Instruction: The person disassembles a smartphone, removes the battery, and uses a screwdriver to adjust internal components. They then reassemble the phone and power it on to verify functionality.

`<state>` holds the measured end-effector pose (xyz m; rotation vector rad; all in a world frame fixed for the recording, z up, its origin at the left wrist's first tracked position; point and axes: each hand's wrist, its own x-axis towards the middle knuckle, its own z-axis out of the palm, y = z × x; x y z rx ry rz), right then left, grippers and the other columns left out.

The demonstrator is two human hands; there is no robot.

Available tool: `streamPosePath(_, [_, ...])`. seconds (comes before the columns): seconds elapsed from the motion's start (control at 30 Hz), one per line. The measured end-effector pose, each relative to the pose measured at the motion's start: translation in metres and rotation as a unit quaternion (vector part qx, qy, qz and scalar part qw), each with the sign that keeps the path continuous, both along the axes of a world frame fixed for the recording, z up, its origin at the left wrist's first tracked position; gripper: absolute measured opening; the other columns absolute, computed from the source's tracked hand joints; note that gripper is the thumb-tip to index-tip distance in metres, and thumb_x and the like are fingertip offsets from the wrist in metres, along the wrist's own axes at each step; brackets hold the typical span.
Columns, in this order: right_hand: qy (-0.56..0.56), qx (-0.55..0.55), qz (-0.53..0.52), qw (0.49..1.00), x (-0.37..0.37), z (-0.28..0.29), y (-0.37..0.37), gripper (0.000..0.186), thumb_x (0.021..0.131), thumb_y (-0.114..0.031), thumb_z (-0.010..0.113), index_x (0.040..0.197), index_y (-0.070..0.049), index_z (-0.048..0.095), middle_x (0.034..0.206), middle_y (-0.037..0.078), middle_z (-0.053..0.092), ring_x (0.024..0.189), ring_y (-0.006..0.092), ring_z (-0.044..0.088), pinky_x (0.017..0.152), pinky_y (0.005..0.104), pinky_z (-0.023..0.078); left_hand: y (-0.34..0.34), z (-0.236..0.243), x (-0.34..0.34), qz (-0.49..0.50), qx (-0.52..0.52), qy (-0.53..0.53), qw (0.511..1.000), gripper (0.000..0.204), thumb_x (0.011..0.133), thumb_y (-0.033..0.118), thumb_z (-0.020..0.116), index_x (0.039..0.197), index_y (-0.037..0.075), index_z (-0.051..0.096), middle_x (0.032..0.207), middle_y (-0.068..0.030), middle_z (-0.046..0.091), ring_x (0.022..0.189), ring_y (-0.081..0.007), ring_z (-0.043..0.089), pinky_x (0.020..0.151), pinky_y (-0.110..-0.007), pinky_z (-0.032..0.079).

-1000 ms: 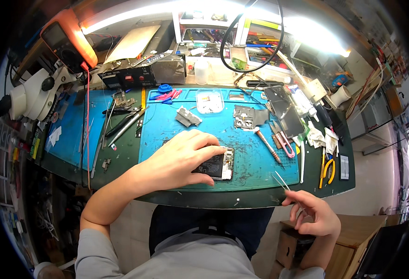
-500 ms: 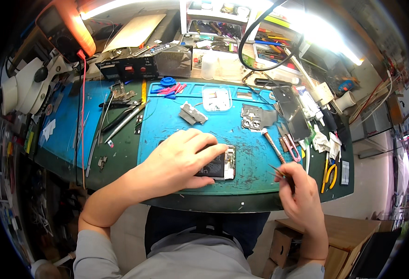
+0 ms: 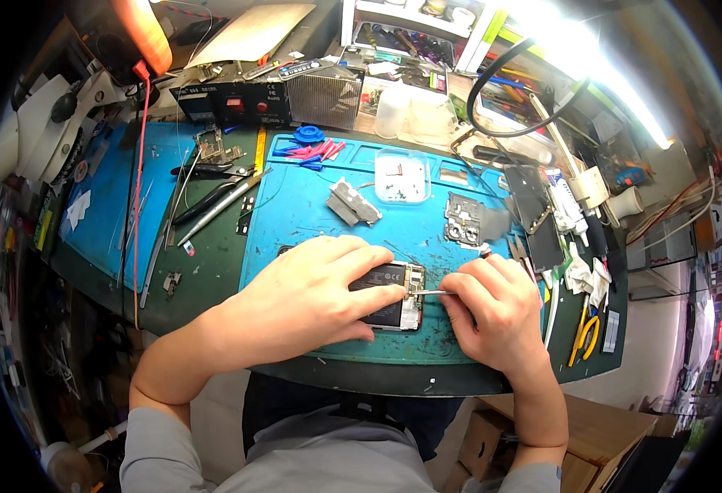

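An opened smartphone (image 3: 387,315) lies on the blue mat, its black battery and a bare circuit section at the right end exposed. My left hand (image 3: 316,292) covers its left part, holding it down, with the index fingertip by the circuit section and the thumb along the near edge. In my right hand (image 3: 496,316) is a pair of thin metal tweezers (image 3: 435,292), held almost level. Their tip meets the phone's right end near my left fingertip. Exactly which part they touch is too small to tell.
Beyond the phone are a grey metal plate (image 3: 352,202), a clear box of small parts (image 3: 403,177) and a phone frame part (image 3: 464,220). Yellow-handled pliers (image 3: 589,337) lie at the right edge. Hand tools (image 3: 225,209) lie left of the mat. A red cable (image 3: 141,189) hangs on the left.
My right hand has moved left and farther from me, bringing the tweezers from the mat's right side to the phone's right end. My left hand stays on the phone. The view has shifted slightly.
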<state>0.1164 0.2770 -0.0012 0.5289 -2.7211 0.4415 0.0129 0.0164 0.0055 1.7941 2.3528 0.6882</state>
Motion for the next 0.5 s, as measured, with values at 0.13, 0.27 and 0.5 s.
streamPosePath(0.13, [0.029,0.018,0.006,0.999,-0.001,0.0025,-0.0008,0.015,0.081,-0.009,0.079,0.092,-0.01,0.068,0.086,0.001,0.064,0.078,0.0239,0.06,0.073,0.039,0.043,-0.0004,-0.0009,0.0046,0.011,-0.008,0.012,1.0,0.06,0.077,0.024,0.088,0.134,0.018,0.069,0.143,-0.0129,0.06,0.127,-0.034,0.061,0.106,-0.047,0.051])
streamPosePath(0.27, [0.028,0.024,0.002,0.999,0.0011,0.0018,-0.0019,0.015,0.079,-0.009,0.078,0.09,-0.01,0.067,0.085,0.002,0.064,0.078,0.0245,0.06,0.073,0.0394,0.043,-0.0002,-0.0018,0.0069,0.01,-0.001,0.018,1.0,0.06,0.078,0.023,0.087,0.134,0.02,0.069,0.142,-0.0131,0.059,0.128,-0.0335,0.06,0.106,-0.047,0.05])
streamPosePath(0.5, [0.039,0.028,-0.009,0.999,0.0003,0.0009,-0.0035,0.017,0.074,-0.007,0.078,0.086,-0.011,0.067,0.085,0.002,0.066,0.077,0.0254,0.061,0.071,0.0399,0.043,0.0006,-0.0072,0.0096,0.013,0.007,0.025,1.0,0.059,0.08,0.022,0.085,0.137,0.021,0.068,0.141,-0.0143,0.057,0.129,-0.0338,0.058,0.106,-0.047,0.048])
